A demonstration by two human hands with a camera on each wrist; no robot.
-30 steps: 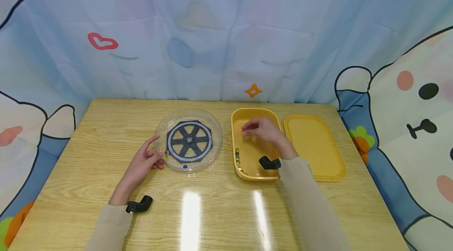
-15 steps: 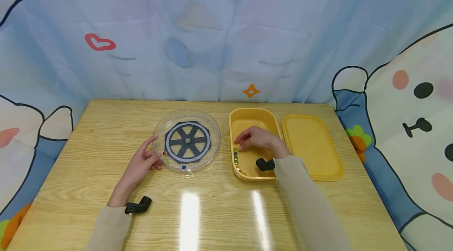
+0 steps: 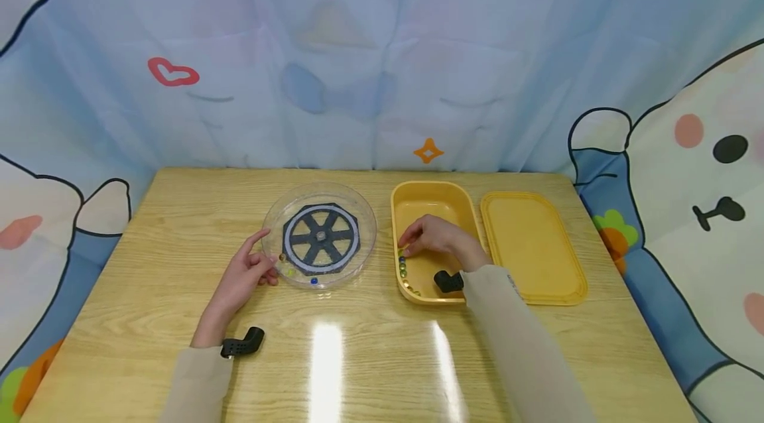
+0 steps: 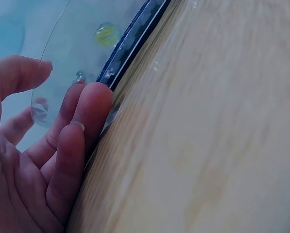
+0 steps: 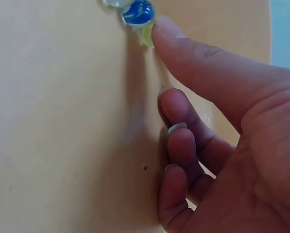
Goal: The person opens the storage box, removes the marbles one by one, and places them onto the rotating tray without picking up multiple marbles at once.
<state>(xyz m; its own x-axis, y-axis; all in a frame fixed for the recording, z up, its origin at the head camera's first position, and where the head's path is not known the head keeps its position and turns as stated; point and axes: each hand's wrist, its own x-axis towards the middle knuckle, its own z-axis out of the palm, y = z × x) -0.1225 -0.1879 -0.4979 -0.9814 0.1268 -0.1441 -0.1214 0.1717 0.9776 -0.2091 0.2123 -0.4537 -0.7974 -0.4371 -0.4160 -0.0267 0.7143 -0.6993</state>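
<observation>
My left hand (image 3: 241, 274) is at the near-left rim of a clear round dish (image 3: 373, 234), its index finger stretched along the edge. A dark six-spoked wheel shape (image 3: 320, 236) shows in the dish's middle. Near that hand, a brown marble (image 3: 283, 257), a yellow-green marble (image 3: 290, 272) and a blue marble (image 3: 314, 282) lie by the dish wall. Inside a yellow tub (image 3: 425, 203), my right hand (image 3: 438, 235) pinches a yellow marble (image 5: 147, 36); its index finger is mostly hidden in the right wrist view. A blue-swirled marble (image 5: 138, 13) sits right beside it.
Several more marbles (image 3: 403, 274) line the tub's left wall and near-left corner. Right of the tub lies a flat yellow lid (image 3: 534, 247). Everything stands on a wooden table (image 3: 382, 357), with a printed curtain (image 3: 358, 65) behind it.
My right hand has moved from the tub's middle toward its left wall and nearer to me, down onto the end of the marble row. The left hand stays at the dish.
</observation>
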